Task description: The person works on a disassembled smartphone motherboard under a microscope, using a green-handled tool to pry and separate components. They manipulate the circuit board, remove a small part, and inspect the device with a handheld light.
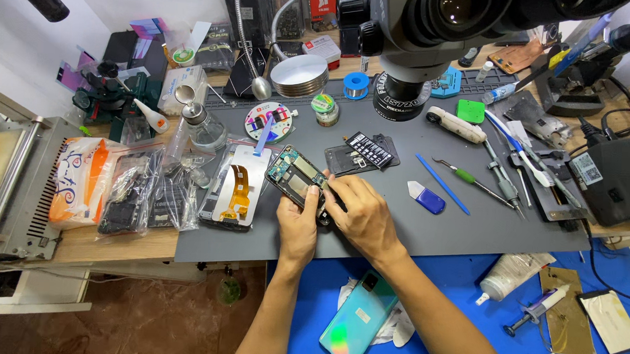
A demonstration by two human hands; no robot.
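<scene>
Only the head view to go on. Both hands were on an opened phone (297, 178), back cover off and the board and metal shields exposed, tilted up off the grey mat (425, 238) near the middle of the tabletop. The left hand (297, 228) had its grip closed around the phone's lower end from underneath, and the right hand (359, 213) was clamped over the lower right edge, fingertips pressing in where the frame meets the internals.

Progress-wise, I'd say it was well into teardown: a screen assembly with an orange flex cable (235, 188) lay just to the left, a black inner cover plate (360, 155) sat just behind the phone, and a shiny teal back cover (357, 319) rested on the blue mat (466, 290) below the arms. The board looked like it was in place, so plenty left.

Hard to tell whether the right fingers pinched a small part or just the frame, since the hand hid that corner. The microscope (434, 33) was cut off at the top.
</scene>
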